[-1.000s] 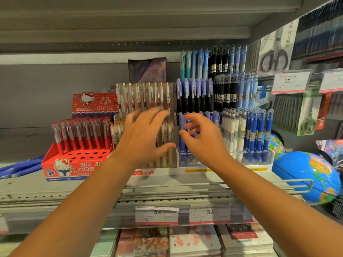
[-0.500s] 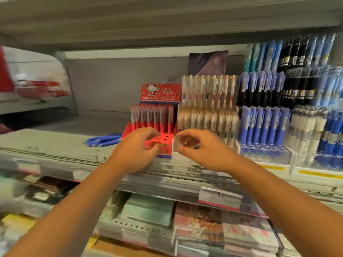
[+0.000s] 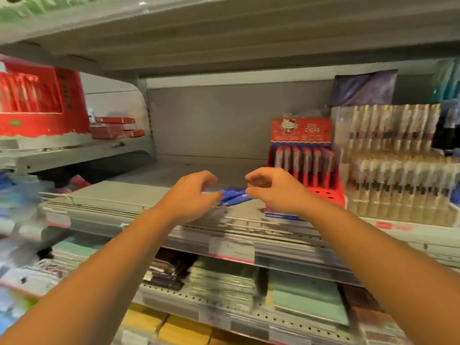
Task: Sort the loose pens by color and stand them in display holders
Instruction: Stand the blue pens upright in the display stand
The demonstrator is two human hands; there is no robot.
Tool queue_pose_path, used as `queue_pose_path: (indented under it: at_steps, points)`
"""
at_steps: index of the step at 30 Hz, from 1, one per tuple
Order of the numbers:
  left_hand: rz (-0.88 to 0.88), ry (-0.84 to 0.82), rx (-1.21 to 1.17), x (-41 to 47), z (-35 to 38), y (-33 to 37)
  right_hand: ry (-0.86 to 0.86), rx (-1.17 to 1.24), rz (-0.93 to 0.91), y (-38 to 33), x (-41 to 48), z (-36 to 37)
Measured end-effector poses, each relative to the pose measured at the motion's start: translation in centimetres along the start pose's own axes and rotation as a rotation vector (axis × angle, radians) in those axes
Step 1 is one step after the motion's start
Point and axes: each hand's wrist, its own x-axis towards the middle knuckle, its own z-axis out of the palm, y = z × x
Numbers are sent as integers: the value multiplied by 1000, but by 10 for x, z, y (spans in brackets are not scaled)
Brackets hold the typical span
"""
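Observation:
Several loose blue pens (image 3: 234, 195) lie in a small pile on the grey shelf (image 3: 119, 195). My left hand (image 3: 191, 192) hovers at the pile's left end, its fingers loosely curled and its thumb tip close to the pens. At the right end of the pile is my right hand (image 3: 271, 190), curled in the same loose way, thumb and fingers apart. Neither hand plainly grips a pen; the frame is blurred. Just right of the pens a red cartoon-cat display holder (image 3: 331, 195) holds a row of red pens (image 3: 303, 163).
A clear tiered holder (image 3: 398, 170) with pale gold pens stands right of the red one. Red boxes (image 3: 42, 100) fill the neighbouring shelf at left. Notebooks (image 3: 224, 282) are stacked on the shelves below. A price tag (image 3: 231, 247) hangs on the shelf's front rail.
My view has swung left, away from the blue and black pen display. Both hands have left the clear holders and moved left to the loose blue pens on the shelf.

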Motion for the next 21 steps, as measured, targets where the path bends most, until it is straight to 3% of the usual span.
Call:
queue_pose_path:
  at_steps: [6, 12, 16, 21]
  points:
    - [-128, -203, 28, 48, -10, -35, -68, -137, 148, -12, 56, 36]
    - [-129, -398, 71, 100, 20, -40, -224, -619, 313, -2, 97, 42]
    - [-109, -510, 140, 128, 44, -35, -461, -788, 321, 3, 120, 43]
    - [-161, -653, 187, 152, 48, -33, -593, -817, 262, 7, 138, 42]
